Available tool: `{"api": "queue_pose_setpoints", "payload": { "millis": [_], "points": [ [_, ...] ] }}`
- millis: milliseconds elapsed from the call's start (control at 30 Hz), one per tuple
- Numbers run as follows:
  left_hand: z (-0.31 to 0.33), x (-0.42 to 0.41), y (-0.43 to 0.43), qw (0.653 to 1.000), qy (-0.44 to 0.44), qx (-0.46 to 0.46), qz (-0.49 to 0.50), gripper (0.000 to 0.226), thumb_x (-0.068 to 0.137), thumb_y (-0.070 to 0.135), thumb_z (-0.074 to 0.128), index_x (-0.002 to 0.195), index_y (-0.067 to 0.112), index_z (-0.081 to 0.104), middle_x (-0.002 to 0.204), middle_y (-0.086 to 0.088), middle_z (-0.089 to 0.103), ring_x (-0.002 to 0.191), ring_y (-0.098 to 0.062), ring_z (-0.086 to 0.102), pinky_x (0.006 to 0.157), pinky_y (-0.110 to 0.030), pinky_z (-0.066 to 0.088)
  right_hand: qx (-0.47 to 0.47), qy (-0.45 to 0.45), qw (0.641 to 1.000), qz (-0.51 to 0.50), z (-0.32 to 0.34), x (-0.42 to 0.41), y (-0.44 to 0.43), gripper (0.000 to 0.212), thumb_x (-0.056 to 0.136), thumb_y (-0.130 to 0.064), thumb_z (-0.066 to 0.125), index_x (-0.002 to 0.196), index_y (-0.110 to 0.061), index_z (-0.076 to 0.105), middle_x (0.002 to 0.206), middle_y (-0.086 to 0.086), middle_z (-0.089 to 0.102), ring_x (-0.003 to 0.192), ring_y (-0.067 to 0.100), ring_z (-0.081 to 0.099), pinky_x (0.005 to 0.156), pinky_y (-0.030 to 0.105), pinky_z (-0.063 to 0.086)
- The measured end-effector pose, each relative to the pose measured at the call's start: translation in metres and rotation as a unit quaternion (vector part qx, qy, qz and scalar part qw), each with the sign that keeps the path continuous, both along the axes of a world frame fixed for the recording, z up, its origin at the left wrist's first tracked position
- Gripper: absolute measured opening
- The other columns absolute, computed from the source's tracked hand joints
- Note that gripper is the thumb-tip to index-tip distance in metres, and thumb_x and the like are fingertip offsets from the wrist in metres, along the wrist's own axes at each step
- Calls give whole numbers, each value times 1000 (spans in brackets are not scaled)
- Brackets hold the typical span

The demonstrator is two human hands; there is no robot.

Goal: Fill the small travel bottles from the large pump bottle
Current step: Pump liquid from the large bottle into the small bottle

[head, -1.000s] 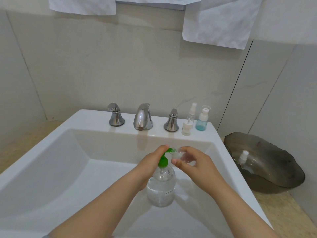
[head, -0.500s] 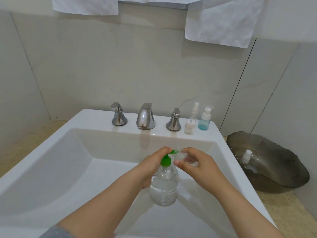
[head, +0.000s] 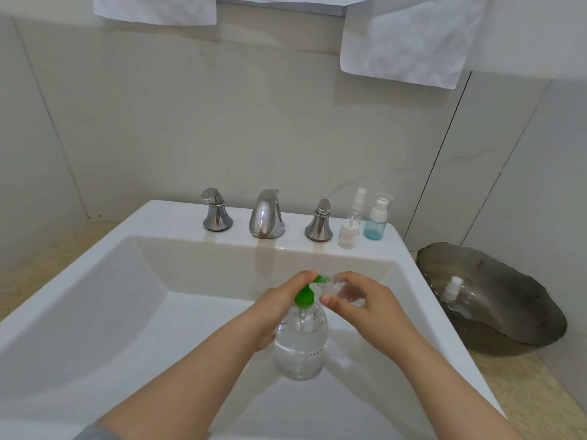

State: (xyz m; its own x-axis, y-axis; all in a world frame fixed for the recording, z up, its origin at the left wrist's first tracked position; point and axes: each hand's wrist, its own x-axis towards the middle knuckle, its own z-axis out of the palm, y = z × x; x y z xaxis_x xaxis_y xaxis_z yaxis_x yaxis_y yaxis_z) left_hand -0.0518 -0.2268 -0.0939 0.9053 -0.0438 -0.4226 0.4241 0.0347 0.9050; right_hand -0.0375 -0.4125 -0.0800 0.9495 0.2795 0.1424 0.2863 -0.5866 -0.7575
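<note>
Pump bottle: the large clear pump bottle (head: 301, 341) stands upright in the white basin, its spout turned toward the right hand.
Left hand: the left hand (head: 276, 301) curls round the neck from behind, fingertips on top of the green pump head (head: 304, 296).
Right hand: the right hand (head: 362, 301) pinches a small clear travel bottle (head: 341, 289), tilted with its mouth right at the spout.
Handling: the big bottle looks partly full, so fairly heavy and steady. I'd guess its plastic gets slick when wet, so the neck is the safest hold. The little bottle looks light and narrow-mouthed, and should be held by its body.
Risk: a hard press could probably squirt past that small opening.
Sink: the white ceramic sink (head: 178, 217) has deep walls with open room to the left. The right wall sits near the right wrist.
Back ledge: the chrome tap (head: 266, 214) and three more small bottles (head: 355, 217) stand well clear of the hands.
Tabletop: a dark glass dish (head: 508, 312) on the beige tabletop (head: 524, 382) holds a white spray top (head: 452, 287).
</note>
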Motion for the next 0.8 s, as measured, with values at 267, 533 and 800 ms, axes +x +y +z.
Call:
{"api": "queue_pose_setpoints", "payload": {
  "millis": [267, 533, 800],
  "points": [
    [2, 2, 0, 1000, 9, 0, -8, 109, 38, 96, 65, 129, 35, 65, 138, -3, 62, 135, -27, 52, 120, -51, 31, 18, -5, 1000, -4, 0, 1, 1, 38, 79, -52, 72, 112, -37, 61, 100, -10, 65, 100, 2, 58, 83, 20, 45],
    [3, 2, 0, 1000, 8, 1, 1, 82, 49, 79, 70, 117, 33, 71, 126, -5, 68, 123, -28, 60, 115, -49, 39, 15, -6, 1000, -6, 1, 0, 2, 36, 79, -51, 72, 112, -39, 60, 100, -11, 63, 99, 1, 57, 81, 17, 43],
    [14, -3, 1, 1000, 15, -16, -5, 39, 94, 44, 61, 122, 19, 69, 120, -11, 68, 99, -24, 67, 91, -35, 53, -13, -3, 1000, -2, 1, -1, 2, 35, 79, -51, 72, 109, -42, 55, 100, -11, 63, 97, 2, 57, 82, 19, 44]
  ]
}}
